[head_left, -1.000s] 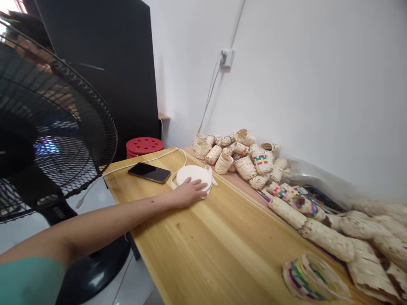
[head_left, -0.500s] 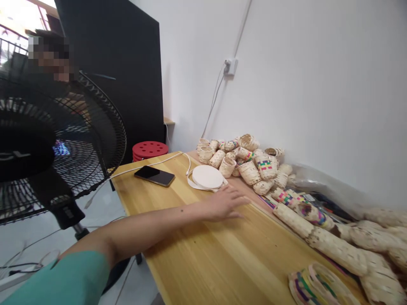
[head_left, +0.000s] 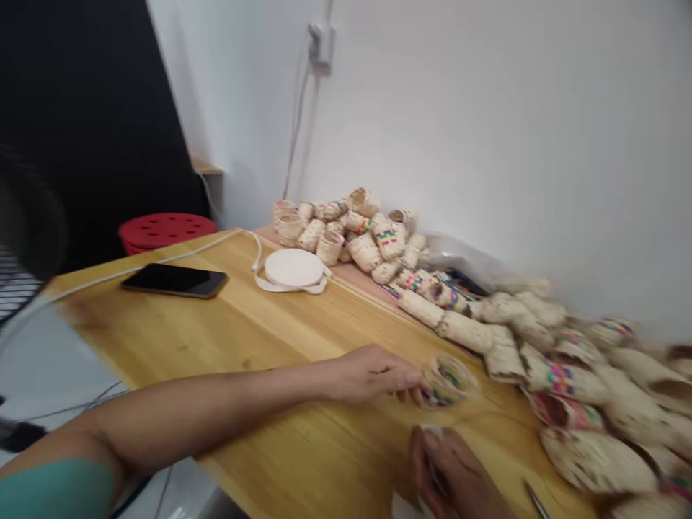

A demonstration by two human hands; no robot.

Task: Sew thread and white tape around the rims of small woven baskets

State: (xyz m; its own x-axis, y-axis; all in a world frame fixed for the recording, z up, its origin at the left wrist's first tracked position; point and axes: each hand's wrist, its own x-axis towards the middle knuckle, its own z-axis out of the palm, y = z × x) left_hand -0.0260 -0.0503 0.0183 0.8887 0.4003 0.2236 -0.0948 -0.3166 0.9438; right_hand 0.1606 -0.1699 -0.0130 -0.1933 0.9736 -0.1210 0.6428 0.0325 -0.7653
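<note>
My left hand [head_left: 373, 376] reaches across the wooden table from the left, its fingers closed on the near-left side of a small woven basket [head_left: 450, 380] with green, yellow and purple strips. Nearer to me, at the bottom, my right hand [head_left: 459, 476] is curled with thumb and fingers together around something small and whitish, too blurred to name. Beside it on the right lies a thin metal tool [head_left: 535, 499], partly out of frame.
A phone [head_left: 174, 280] and a white round coil of strap [head_left: 295, 269] lie on the table [head_left: 243, 324]. Many woven tubes and baskets [head_left: 365, 249] are heaped along the wall. A red stool [head_left: 165, 231] stands behind, and a fan [head_left: 21, 281] at the left.
The view has turned right. My left hand has moved from near the coil to the small basket and closed on it. My right hand has come into view.
</note>
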